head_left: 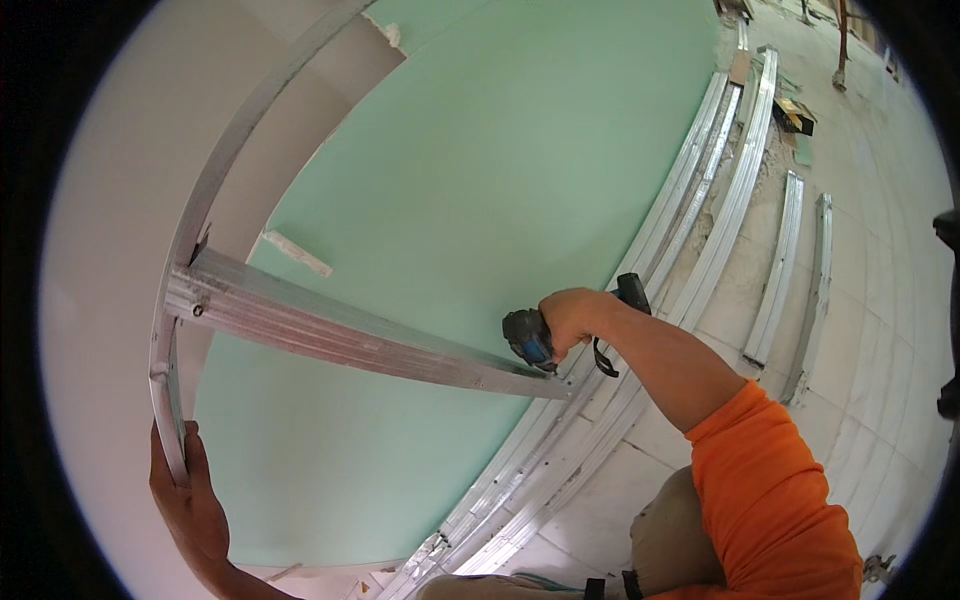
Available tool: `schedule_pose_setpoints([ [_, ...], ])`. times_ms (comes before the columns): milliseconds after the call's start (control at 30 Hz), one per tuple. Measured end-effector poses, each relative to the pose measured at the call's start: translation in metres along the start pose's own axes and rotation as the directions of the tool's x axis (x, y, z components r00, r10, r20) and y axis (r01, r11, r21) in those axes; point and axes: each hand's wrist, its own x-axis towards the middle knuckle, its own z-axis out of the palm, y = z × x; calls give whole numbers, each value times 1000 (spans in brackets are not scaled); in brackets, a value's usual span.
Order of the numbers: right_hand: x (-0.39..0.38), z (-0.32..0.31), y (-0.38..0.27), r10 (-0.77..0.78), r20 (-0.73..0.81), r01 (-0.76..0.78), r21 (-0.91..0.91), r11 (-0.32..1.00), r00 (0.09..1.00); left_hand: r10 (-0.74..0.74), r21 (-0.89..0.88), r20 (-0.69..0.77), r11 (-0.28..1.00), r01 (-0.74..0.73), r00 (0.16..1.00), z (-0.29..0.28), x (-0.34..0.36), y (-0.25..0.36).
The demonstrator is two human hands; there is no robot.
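Inside right hand: drill (strap dangling), near metal stud.

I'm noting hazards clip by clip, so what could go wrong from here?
The drill, gripped in the right hand, sits at the end of the metal stud; its tip could slip on the metal. The left hand grips the metal strip bare, so an edge might cut it if the strip jerks. The metal lengths lying on the person's right could catch a foot.
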Motion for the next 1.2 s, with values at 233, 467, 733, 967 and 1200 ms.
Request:
schedule_pose_setpoints([
  [233, 8, 3, 7, -37, -63, 36, -20, 999, 997, 102, 98, -69, 991, -95, 992, 4, 2, -9],
  [467, 13, 8, 8, -80, -62, 81, 12, 997, 995, 16, -13, -52, 1000, -16, 999, 5, 4, -9],
  [733, 22, 12, 14, -38, -21, 38, 22, 999, 999, -29, 26, -90, 999, 32, 996, 10, 5, -8],
  [967, 35, 13, 19, -32, -19, 34, 70, 997, 999, 43, 103, -85, 994, -34, 995, 6, 9, -11],
  [1200, 36, 11, 17, -42, -21, 44, 81, 996, 999, -4, 92, -90, 996, 12, 996, 5, 10, -19],
])
